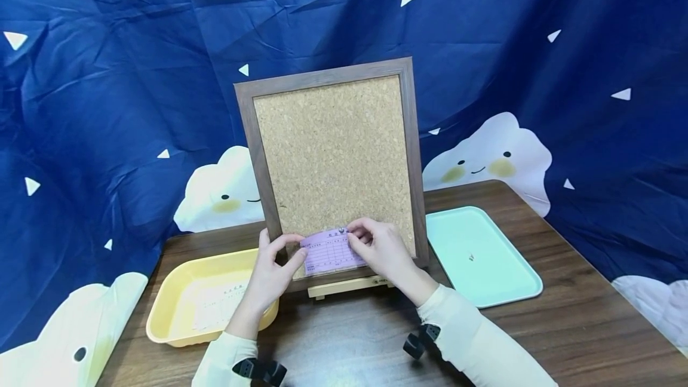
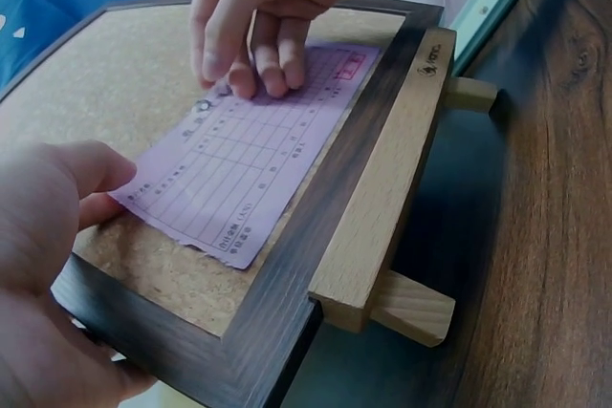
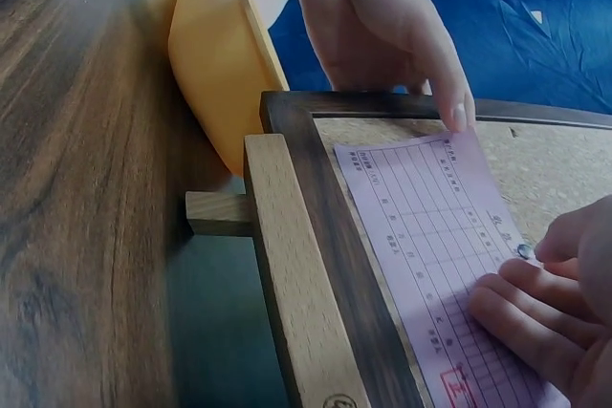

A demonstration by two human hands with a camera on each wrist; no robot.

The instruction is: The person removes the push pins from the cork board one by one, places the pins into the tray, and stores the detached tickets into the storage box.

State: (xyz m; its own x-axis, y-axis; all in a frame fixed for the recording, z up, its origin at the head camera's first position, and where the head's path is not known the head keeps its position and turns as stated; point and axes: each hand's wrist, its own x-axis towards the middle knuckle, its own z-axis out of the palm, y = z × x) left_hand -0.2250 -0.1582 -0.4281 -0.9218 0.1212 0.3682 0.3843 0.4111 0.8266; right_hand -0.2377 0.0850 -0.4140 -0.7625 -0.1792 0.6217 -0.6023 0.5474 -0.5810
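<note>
A purple printed slip (image 1: 329, 254) lies against the lower part of a framed cork board (image 1: 333, 154). My left hand (image 1: 271, 270) pinches the slip's left corner, with the thumb and a finger at its edge in the left wrist view. At the slip's upper edge is a small silver thumbtack (image 3: 525, 250). My right hand (image 1: 388, 252) has its thumb and index fingertips right at the tack, while its other fingers rest curled on the paper. A red stamp box (image 2: 350, 66) shows near the slip's right end.
The board leans on a wooden easel (image 1: 352, 286). A yellow tray (image 1: 161, 306) holding white printed paper (image 1: 217, 306) stands at the left. On the right, a mint-green tray (image 1: 484, 279) bears small metal bits (image 1: 471, 257). Behind hangs a blue cloth (image 1: 333, 11).
</note>
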